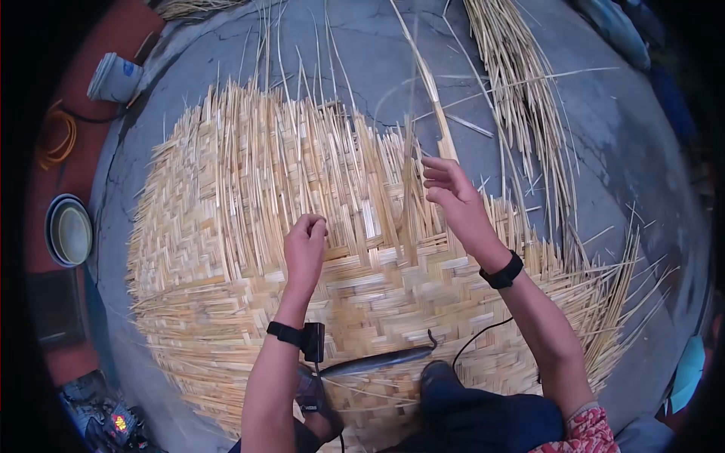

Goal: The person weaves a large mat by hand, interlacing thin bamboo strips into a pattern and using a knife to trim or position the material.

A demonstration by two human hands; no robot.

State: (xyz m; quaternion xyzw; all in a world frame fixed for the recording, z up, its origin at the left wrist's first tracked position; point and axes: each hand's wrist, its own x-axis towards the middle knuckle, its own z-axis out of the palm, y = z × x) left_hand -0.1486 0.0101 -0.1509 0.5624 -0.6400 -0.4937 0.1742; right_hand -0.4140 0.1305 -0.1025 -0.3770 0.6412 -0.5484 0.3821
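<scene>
A large woven mat of pale split strips (377, 291) covers the ground, with long loose strips standing up from its far half. Over the mat's middle, my left hand (306, 245) has its fingers curled in; whatever they may hold is too small to make out. My right hand (457, 196) is raised farther right, its fingers apart, beside blurred upright strips (408, 189). A wider strip (430, 83) runs away behind that hand. A dark curved blade-like tool (377, 361) lies on the mat near my feet.
A bundle of long strips (521, 83) lies at the far right on the grey ground. At the left are a white bucket (115, 78), nested basins (69, 230) and an orange coil (59, 141). My shoe (438, 377) rests on the mat, near a black cable (476, 334).
</scene>
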